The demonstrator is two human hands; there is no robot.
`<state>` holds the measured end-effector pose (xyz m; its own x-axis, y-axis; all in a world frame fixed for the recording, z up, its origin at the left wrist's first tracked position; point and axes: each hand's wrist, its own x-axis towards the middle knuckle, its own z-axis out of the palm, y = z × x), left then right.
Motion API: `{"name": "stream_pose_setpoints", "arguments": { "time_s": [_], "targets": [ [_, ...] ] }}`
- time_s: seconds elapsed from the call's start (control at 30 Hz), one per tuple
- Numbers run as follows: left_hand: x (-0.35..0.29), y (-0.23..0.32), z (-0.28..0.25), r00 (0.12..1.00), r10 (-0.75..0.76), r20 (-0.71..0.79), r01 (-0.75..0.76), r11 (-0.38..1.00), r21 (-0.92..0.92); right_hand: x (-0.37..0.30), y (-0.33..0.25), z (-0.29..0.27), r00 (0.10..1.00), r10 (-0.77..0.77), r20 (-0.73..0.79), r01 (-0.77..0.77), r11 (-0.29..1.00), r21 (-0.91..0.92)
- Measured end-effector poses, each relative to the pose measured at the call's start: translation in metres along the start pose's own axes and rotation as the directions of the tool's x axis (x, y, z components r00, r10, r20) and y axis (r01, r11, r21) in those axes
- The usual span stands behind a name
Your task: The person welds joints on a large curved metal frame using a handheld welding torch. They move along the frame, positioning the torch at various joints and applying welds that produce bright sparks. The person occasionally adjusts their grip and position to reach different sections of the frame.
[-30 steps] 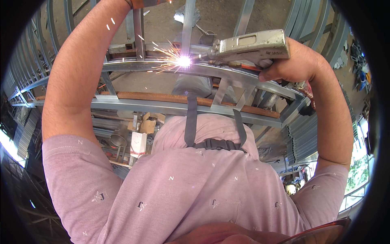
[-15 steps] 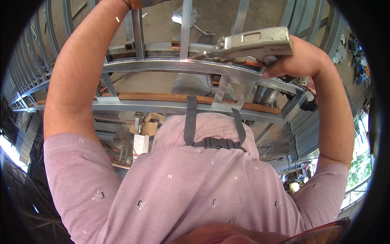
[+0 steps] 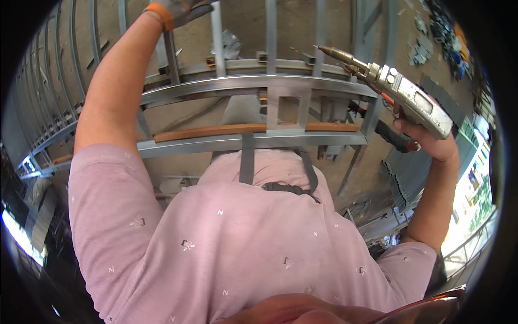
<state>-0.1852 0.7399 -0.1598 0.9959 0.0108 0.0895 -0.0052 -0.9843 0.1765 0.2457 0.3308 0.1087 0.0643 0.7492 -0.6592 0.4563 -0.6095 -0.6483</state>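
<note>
My right hand [image 3: 430, 141] is closed around the grip of a handheld welding gun [image 3: 418, 102], a silver-grey body with a long brass-coloured nozzle. The gun points up and to the left, its tip apart from the metal frame [image 3: 221, 86]. My left hand [image 3: 175, 12], in a grey glove with an orange cuff, is at the upper edge, which cuts part of it off. One dark finger stretches right, close to the top of an upright metal tube [image 3: 217, 43]. Whether it touches the tube I cannot tell.
A brown bar [image 3: 216, 132] lies along the frame's near rail [image 3: 199, 144]. More upright metal bars [image 3: 73, 54] stand at the left. Clear plastic [image 3: 232, 44] lies beyond the frame, scraps [image 3: 423, 48] at the far right. Corrugated sheet [image 3: 404, 173] is at the right.
The welding gun has moved right and away from the frame, its nozzle now tilted upward. The bright spot at the tube's joint is gone. The view has shifted; more of my left glove shows.
</note>
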Motion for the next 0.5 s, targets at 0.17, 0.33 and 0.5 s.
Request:
{"name": "stream_pose_setpoints", "arguments": {
  "time_s": [0.17,0.33,0.5],
  "targets": [
    [-0.005,0.029,-0.026,0.996,-0.093,0.016,0.087,0.968,0.234,-0.114,0.051,0.038,0.962,0.221,-0.157,-0.19,0.963,0.192],
    [-0.066,0.048,-0.031,0.978,-0.198,-0.067,0.21,0.923,0.322,-0.227,0.11,0.121,0.898,0.163,-0.409,-0.007,0.934,0.358],
    [-0.164,0.149,-0.056,0.932,-0.351,0.087,0.315,0.907,0.28,-0.315,0.113,0.224,0.828,0.205,-0.522,0.066,0.889,0.454]
  ]
}}
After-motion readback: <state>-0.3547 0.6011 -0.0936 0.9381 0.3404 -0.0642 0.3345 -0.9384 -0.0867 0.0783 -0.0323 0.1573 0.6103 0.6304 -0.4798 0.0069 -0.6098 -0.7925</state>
